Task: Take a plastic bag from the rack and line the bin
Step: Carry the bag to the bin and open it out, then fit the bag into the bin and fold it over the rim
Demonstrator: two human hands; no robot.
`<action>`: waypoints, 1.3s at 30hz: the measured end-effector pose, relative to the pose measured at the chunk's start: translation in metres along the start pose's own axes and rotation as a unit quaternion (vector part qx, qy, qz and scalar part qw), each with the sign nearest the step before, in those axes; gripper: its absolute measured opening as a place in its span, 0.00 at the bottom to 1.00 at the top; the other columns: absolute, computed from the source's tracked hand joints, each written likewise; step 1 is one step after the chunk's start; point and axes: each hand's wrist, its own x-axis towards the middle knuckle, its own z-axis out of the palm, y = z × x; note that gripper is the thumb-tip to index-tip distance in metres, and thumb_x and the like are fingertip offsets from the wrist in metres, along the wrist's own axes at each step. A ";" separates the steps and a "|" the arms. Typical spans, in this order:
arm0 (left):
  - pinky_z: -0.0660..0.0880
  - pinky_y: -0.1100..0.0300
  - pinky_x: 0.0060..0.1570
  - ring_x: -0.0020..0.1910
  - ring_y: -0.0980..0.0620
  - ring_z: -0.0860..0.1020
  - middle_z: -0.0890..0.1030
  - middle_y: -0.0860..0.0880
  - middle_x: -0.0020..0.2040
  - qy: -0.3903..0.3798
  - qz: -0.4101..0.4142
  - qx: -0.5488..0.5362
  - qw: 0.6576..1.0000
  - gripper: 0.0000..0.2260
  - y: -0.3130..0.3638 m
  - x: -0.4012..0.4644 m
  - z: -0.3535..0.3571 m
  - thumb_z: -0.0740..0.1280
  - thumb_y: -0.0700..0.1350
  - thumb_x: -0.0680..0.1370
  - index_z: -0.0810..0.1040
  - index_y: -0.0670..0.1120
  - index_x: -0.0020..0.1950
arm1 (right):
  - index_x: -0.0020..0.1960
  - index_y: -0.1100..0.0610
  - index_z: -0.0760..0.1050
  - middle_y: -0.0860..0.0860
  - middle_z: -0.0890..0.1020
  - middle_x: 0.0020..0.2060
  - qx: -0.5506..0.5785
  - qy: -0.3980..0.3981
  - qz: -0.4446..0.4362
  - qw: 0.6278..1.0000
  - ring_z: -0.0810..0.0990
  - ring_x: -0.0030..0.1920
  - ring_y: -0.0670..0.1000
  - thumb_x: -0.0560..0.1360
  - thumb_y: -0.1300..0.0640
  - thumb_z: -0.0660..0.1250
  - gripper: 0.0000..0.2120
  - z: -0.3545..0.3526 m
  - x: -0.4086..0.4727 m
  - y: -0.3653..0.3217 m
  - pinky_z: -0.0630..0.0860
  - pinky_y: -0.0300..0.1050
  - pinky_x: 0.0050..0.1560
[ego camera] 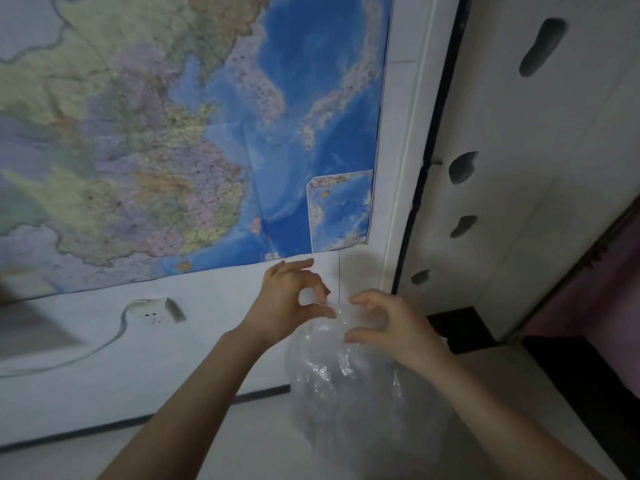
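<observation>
Two hands are holding a clear plastic bag [346,386] at lower centre of the frame: the left hand [294,303] is pinching its top edge, the right hand [388,323] is gripping it with curled fingers, below a wall map [173,133].

Big map [194,133] on white wall [214,341] w/ outlet [154,317]; white panel [519,168] at right.

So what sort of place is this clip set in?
Probably a room in a home or dormitory, though that is a guess. A large map hangs on the white wall, a wall socket with a cable sits below it, and both hands hold a clear plastic bag.
</observation>
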 end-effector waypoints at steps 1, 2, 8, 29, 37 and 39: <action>0.62 0.65 0.63 0.62 0.55 0.73 0.84 0.54 0.44 -0.001 -0.014 -0.029 0.999 0.10 -0.007 0.003 0.003 0.77 0.51 0.63 0.78 0.51 0.33 | 0.54 0.49 0.78 0.48 0.82 0.44 -0.003 -0.024 0.017 1.000 0.80 0.47 0.44 0.57 0.49 0.80 0.28 -0.002 0.005 0.010 0.74 0.36 0.51; 0.62 0.73 0.60 0.60 0.58 0.74 0.85 0.52 0.44 -0.002 -0.034 -0.060 0.998 0.10 -0.015 0.006 0.007 0.78 0.50 0.63 0.79 0.49 0.32 | 0.56 0.50 0.77 0.50 0.83 0.46 0.005 -0.045 0.031 0.999 0.81 0.49 0.47 0.56 0.50 0.81 0.29 -0.004 0.009 0.020 0.76 0.41 0.54; 0.73 0.63 0.55 0.54 0.56 0.79 0.85 0.48 0.38 0.014 -0.149 -0.163 0.975 0.09 -0.069 0.013 0.043 0.78 0.44 0.64 0.79 0.43 0.33 | 0.44 0.50 0.79 0.54 0.82 0.35 -0.005 -0.091 0.037 0.995 0.78 0.33 0.40 0.57 0.54 0.81 0.18 -0.003 0.036 0.084 0.71 0.29 0.33; 0.60 0.51 0.66 0.48 0.50 0.82 0.83 0.51 0.40 0.030 -0.184 0.115 0.976 0.11 -0.244 -0.034 0.287 0.78 0.51 0.62 0.79 0.48 0.37 | 0.32 0.60 0.73 0.55 0.74 0.26 -0.310 0.064 -0.232 0.920 0.73 0.27 0.56 0.67 0.65 0.72 0.09 0.161 0.121 0.331 0.73 0.47 0.24; 0.58 0.52 0.66 0.43 0.47 0.83 0.83 0.48 0.38 0.078 -0.159 0.180 0.967 0.11 -0.330 -0.060 0.381 0.79 0.42 0.62 0.79 0.46 0.37 | 0.30 0.58 0.71 0.55 0.73 0.25 -0.360 0.114 -0.280 0.883 0.72 0.27 0.57 0.63 0.67 0.73 0.11 0.245 0.130 0.436 0.73 0.48 0.28; 0.61 0.52 0.66 0.41 0.47 0.82 0.83 0.49 0.37 0.097 -0.168 0.167 0.967 0.09 -0.351 -0.064 0.402 0.78 0.43 0.64 0.79 0.46 0.37 | 0.31 0.57 0.72 0.54 0.74 0.25 -0.360 0.131 -0.277 0.881 0.73 0.28 0.57 0.64 0.66 0.73 0.11 0.265 0.130 0.458 0.73 0.49 0.29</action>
